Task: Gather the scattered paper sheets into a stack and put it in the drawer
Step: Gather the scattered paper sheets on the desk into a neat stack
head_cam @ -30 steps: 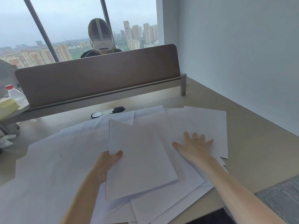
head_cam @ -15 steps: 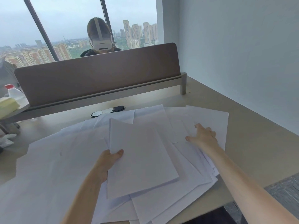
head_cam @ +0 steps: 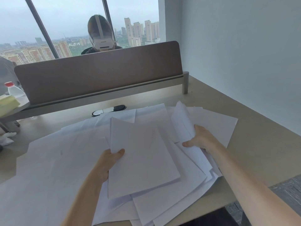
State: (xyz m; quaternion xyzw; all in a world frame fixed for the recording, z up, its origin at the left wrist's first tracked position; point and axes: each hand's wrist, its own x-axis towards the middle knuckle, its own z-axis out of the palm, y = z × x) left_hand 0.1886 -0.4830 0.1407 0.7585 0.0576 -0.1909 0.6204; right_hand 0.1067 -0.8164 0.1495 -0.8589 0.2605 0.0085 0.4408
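White paper sheets (head_cam: 53,162) lie scattered and overlapping across the beige desk (head_cam: 254,144). My left hand (head_cam: 110,162) grips the left edge of a small stack of sheets (head_cam: 143,159), thumb on top, held slightly above the pile. My right hand (head_cam: 200,139) pinches a few sheets (head_cam: 182,121) at the right side and lifts them, so they curl upward. More sheets (head_cam: 216,124) remain flat beneath them. No drawer is in view.
A brown desk divider (head_cam: 101,77) runs along the back, with a person in a headset (head_cam: 101,36) behind it. A cable grommet (head_cam: 109,110) sits near the divider. A red-capped bottle (head_cam: 13,91) stands at far left. The wall (head_cam: 244,54) bounds the right side.
My right hand went from lying flat on the right sheets to reaching further out, then closed on a few of them and lifted them up. The left hand kept its hold.
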